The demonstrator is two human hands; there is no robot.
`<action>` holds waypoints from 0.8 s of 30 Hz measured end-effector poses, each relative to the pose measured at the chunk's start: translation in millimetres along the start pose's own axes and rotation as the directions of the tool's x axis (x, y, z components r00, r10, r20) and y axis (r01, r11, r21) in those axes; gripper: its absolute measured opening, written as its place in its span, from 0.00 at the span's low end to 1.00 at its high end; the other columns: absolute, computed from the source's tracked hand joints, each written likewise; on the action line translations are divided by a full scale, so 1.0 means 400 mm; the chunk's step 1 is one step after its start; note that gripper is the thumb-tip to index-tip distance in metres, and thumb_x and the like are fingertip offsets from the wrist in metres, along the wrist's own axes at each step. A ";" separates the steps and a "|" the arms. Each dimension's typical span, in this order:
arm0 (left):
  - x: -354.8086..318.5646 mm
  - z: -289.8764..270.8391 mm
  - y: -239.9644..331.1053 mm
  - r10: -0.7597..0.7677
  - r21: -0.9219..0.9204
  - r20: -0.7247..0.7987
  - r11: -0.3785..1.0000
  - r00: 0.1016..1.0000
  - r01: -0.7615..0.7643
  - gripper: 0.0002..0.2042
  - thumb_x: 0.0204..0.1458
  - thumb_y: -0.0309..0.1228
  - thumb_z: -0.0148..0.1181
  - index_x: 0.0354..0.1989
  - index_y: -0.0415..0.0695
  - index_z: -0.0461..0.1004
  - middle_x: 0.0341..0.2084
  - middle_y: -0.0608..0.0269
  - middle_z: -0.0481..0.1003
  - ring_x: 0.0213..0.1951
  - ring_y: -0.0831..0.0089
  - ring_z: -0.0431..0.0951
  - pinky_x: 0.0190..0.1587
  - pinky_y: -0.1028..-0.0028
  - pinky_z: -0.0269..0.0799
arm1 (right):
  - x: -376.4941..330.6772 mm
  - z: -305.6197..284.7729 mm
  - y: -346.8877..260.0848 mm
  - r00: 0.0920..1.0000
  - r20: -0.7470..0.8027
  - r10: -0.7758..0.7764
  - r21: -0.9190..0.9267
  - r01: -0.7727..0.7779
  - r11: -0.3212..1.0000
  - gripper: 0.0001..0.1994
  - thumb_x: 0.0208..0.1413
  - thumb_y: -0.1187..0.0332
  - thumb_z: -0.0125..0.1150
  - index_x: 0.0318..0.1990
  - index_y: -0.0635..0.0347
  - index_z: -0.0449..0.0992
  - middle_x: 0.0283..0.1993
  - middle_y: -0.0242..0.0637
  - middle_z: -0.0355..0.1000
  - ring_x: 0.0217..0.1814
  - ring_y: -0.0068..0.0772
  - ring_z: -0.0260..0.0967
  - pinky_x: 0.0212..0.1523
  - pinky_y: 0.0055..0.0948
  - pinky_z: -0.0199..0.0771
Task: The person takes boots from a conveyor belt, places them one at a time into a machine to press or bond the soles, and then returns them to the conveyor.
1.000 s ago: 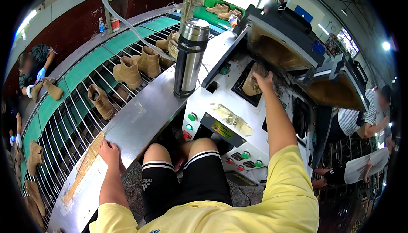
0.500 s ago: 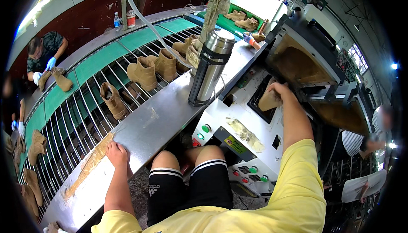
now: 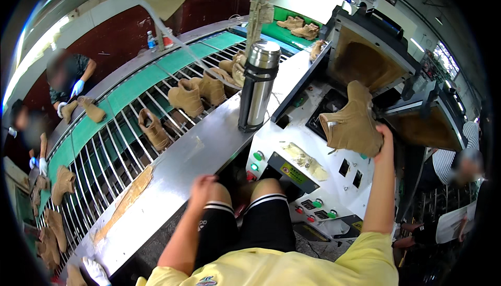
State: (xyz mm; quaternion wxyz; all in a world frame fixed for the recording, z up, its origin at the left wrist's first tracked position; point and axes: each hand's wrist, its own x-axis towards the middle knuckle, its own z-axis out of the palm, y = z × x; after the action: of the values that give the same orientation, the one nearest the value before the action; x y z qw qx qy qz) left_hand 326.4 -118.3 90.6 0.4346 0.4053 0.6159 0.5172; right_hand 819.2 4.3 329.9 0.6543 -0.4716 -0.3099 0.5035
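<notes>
A tan ankle boot (image 3: 350,121) is lifted over the white machine (image 3: 339,168). My right hand (image 3: 385,141) grips the boot at its lower right end, with part of the fingers hidden behind it. Behind the boot, the machine's dark recess (image 3: 326,114) is partly covered, and a raised lid (image 3: 368,59) with a brown lining stands above it. My left hand (image 3: 202,189) hovers near my left knee, beside the metal table edge; motion smears its fingers.
A steel flask (image 3: 258,90) stands on the metal ledge (image 3: 195,150). Several tan boots (image 3: 185,98) sit on the roller conveyor (image 3: 122,147). Two people with gloves work across it at the left. More boots (image 3: 305,31) lie on a green belt at the back. Another person (image 3: 462,163) is at the right.
My right hand has raised the boot out of the machine's recess area and brought it nearer and to the right. My left hand has left the ledge and moved right toward my knee.
</notes>
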 end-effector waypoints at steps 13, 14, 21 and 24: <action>-0.135 0.087 0.253 0.208 -0.835 0.498 0.377 0.842 0.401 0.36 0.45 0.43 0.63 0.61 0.40 0.59 0.58 0.54 0.65 0.59 0.58 0.65 0.64 0.57 0.55 | -0.548 0.457 0.505 0.953 0.264 -0.150 0.067 0.137 0.988 0.21 0.45 0.79 0.56 0.49 0.59 0.64 0.46 0.34 0.64 0.47 0.28 0.62 0.51 0.28 0.64; -0.142 0.037 0.225 0.205 -0.874 0.421 0.352 0.883 0.335 0.36 0.44 0.43 0.64 0.61 0.40 0.59 0.58 0.53 0.65 0.59 0.57 0.65 0.63 0.56 0.56 | -0.564 0.474 0.533 0.907 0.405 -0.115 -0.011 0.131 0.991 0.21 0.47 0.78 0.58 0.50 0.60 0.63 0.48 0.35 0.64 0.50 0.29 0.62 0.53 0.29 0.62; -0.134 -0.361 0.039 -0.071 -0.871 -0.150 0.481 0.986 -0.097 0.39 0.45 0.44 0.60 0.63 0.41 0.53 0.58 0.50 0.63 0.60 0.54 0.63 0.62 0.52 0.58 | -0.574 0.455 0.651 0.643 0.729 0.235 -0.358 0.065 0.931 0.18 0.62 0.66 0.46 0.23 0.66 0.74 0.38 0.45 0.73 0.46 0.34 0.69 0.53 0.28 0.63; -0.015 -0.591 -0.002 -0.148 -0.747 -0.280 0.654 0.949 -0.118 0.34 0.48 0.43 0.57 0.62 0.41 0.54 0.55 0.51 0.66 0.56 0.54 0.67 0.57 0.51 0.64 | -0.547 0.378 0.698 0.698 0.618 0.362 -0.457 -0.055 0.887 0.29 0.65 0.59 0.37 0.17 0.68 0.75 0.26 0.45 0.75 0.36 0.32 0.72 0.48 0.28 0.67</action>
State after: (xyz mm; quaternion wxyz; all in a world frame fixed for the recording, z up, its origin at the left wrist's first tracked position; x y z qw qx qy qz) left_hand 102.5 -191.3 111.2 0.4633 0.0940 0.4094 0.7803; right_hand 518.1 -144.2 140.5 0.3167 -0.4082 -0.5701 0.6388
